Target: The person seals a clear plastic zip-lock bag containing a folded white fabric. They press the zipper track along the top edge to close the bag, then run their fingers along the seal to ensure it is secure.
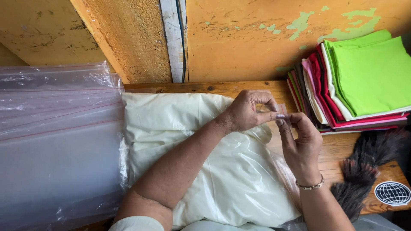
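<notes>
A cream folded cloth sits inside a clear plastic bag point(239, 179) on a wooden table point(257, 87). My left hand point(248, 112) and my right hand point(302, 143) meet at the bag's far right end. Both pinch the bag's open edge point(280, 112) between thumb and fingers. My left forearm lies across the bag. A thin bracelet circles my right wrist.
A stack of clear plastic bags point(55, 141) lies at the left. A pile of folded cloths point(355, 85), green on top, stands at the right. A dark feather duster point(364, 171) lies near the table's right edge. An orange peeling wall point(239, 38) rises behind.
</notes>
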